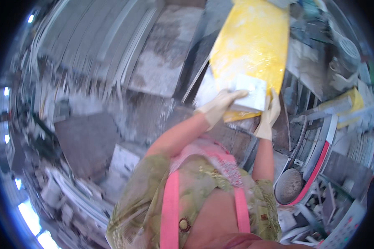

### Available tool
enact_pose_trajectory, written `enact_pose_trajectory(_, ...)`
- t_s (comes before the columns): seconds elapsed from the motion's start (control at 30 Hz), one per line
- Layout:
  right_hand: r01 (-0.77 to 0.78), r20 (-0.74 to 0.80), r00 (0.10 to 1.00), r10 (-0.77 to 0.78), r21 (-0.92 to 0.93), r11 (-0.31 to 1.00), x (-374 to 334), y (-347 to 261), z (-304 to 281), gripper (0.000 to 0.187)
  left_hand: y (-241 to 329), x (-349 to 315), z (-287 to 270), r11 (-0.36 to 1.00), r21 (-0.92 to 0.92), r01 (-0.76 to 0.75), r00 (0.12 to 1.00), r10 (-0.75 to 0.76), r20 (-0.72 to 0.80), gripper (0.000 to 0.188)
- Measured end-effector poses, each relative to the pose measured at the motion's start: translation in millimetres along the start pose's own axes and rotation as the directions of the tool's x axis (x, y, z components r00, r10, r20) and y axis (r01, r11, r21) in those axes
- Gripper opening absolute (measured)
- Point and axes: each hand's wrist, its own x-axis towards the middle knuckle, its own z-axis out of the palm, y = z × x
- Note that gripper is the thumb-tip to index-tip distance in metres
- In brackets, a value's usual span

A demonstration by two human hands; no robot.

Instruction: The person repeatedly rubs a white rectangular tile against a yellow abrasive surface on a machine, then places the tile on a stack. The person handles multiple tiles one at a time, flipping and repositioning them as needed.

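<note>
A white rectangular block or small stack of tiles [254,93] is held between both hands at the near end of a yellow plastic-covered surface [253,41]. My left hand [221,107], in a cream glove, grips its left side with the thumb lying over the top. Along its right edge my right hand [270,114], gloved the same way, has its fingers pointing up and pressed against the side. The undersides of both hands are hidden, and motion blurs the block slightly. Whether the block rests on the yellow cover cannot be made out.
Long grey slabs or boards [91,37] fill the far left, beside a dusty brown board [164,50]. A dark square panel [87,143] lies at left. To the right are a round grey-brown pan [289,186], a red-edged curved piece [316,172] and scattered scraps [307,226].
</note>
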Motion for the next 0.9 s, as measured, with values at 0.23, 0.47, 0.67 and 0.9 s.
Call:
enact_pose_trajectory(0.23, 0.085, -0.051, 0.995, -0.091, -0.111, 0.99, 18, -37, -9, 0.036, 67, -4, -28, 0.972, 0.229, 0.045, 0.993, -0.018, -0.116, 0.061)
enact_pose_trajectory(0.47, 0.087, 0.066, 0.995, -0.073, -0.24, 0.967, 104, -104, 84, 0.046, 192, 61, -128, 0.903, 0.423, 0.072, 0.997, -0.073, -0.013, 0.069)
enact_pose_trajectory(0.67, 0.072, 0.086, 0.996, -0.035, -0.477, 0.876, 186, -111, 178, 0.054, 292, 148, -173, 0.882, 0.469, -0.044, 0.999, 0.024, 0.048, 0.066)
enact_pose_trajectory(0.9, 0.003, 0.078, 0.996, 0.047, -0.536, 0.844, 192, -111, 190, 0.056, 395, 320, -113, 0.813, 0.571, -0.111, 0.993, 0.068, 0.097, 0.059)
